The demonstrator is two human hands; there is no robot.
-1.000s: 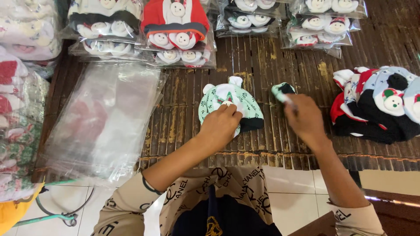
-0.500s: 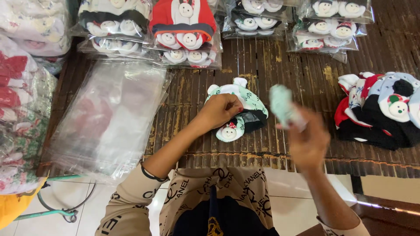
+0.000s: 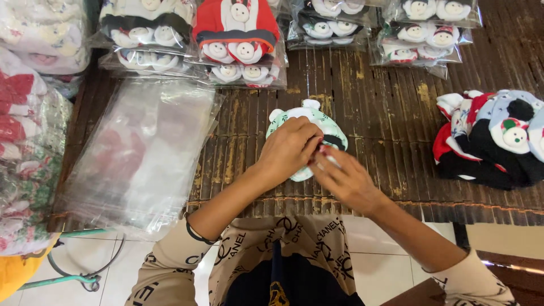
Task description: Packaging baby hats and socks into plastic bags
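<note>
Both hands on the mint-green baby hat (image 3: 317, 122), mid-table on the slatted bamboo table (image 3: 385, 113).

Left hand (image 3: 290, 150) lies fingers-curled on the hat's near half, pressing it flat; right hand (image 3: 343, 178) pinches its near-right edge. Hat sits just far of both hands, mostly covered. Long axis runs near–far, white-knobbed top pointing far. Stack of clear plastic bags (image 3: 141, 153) to the left, loose hat pile (image 3: 493, 139) well right.
</note>
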